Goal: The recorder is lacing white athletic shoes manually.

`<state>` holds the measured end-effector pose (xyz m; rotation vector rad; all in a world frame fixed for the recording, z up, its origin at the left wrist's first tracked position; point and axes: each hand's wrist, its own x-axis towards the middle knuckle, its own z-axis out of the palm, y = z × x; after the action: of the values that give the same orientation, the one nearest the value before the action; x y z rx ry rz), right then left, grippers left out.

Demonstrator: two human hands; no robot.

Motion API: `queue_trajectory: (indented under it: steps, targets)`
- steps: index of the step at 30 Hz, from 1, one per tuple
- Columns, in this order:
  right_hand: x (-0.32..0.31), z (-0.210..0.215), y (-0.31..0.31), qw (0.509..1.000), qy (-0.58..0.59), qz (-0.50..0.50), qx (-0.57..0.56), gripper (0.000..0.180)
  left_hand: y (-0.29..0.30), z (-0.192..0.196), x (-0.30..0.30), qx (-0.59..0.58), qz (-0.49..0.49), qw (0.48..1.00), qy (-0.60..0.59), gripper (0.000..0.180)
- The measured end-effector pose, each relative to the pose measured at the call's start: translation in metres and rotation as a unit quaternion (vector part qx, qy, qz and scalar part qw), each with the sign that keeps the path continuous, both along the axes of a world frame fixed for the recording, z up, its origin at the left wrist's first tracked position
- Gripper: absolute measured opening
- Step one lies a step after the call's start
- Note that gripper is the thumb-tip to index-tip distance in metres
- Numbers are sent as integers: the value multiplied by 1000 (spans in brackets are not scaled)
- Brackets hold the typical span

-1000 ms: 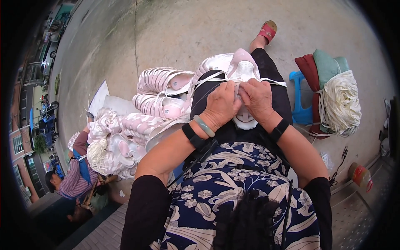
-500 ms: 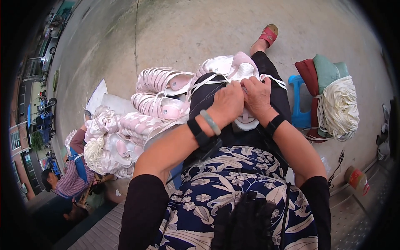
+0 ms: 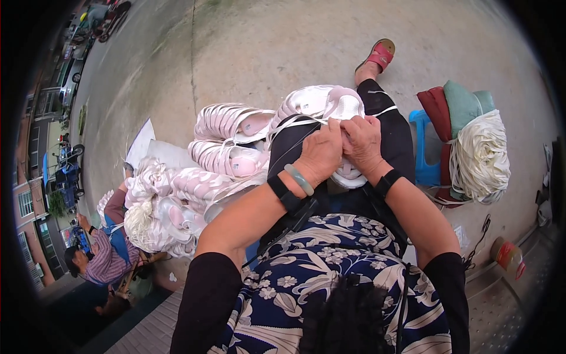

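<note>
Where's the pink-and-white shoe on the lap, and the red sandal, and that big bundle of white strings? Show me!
Pink-and-white shoe (image 3: 344, 105): head view, on its far end.
Red sandal (image 3: 382, 56): head view, on its strap.
Bundle of white strings (image 3: 481, 156): head view, on its middle.

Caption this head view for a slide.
Left hand and right hand close together at a pink-and-white shoe upper, with bundled uppers to the left.

Worn on the person's head, the fisheye camera looks steeply down from above and behind the shoe (image 3: 346, 105), close to it, reaching past it to the floor (image 3: 277, 47), left of it to distant buildings (image 3: 26, 203), and on its near side to the wearer's garment (image 3: 330, 251).
</note>
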<state>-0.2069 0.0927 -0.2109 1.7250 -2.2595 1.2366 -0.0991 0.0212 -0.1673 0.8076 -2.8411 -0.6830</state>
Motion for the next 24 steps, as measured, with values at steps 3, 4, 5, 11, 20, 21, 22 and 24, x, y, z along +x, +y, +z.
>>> queue_trajectory:
  steps: [3,4,5,11,20,21,22,24]
  targets:
    - [-1,0,0,1000,19,-1,-6,8,-4,0,5,40,12,999,20,25]
    - [0,1,0,1000,27,2,-7,9,-5,0,7,48,13,998,36,26]
    - [1,2,0,1000,25,1,-6,9,-6,0,8,55,14,997,53,28]
    - [8,18,5,998,-29,49,20,16,-8,-3,27,79,38,990,113,36]
    - [18,23,-8,996,-39,21,77,9,-20,-8,37,128,13,977,172,33]
    - [19,26,-8,994,-71,11,85,7,-21,-7,37,130,13,976,172,33]
    - [21,27,-8,990,-101,0,93,6,-23,-7,37,187,37,970,152,32]
    - [21,26,-8,993,-82,-2,89,6,-25,-10,36,244,60,959,131,31]
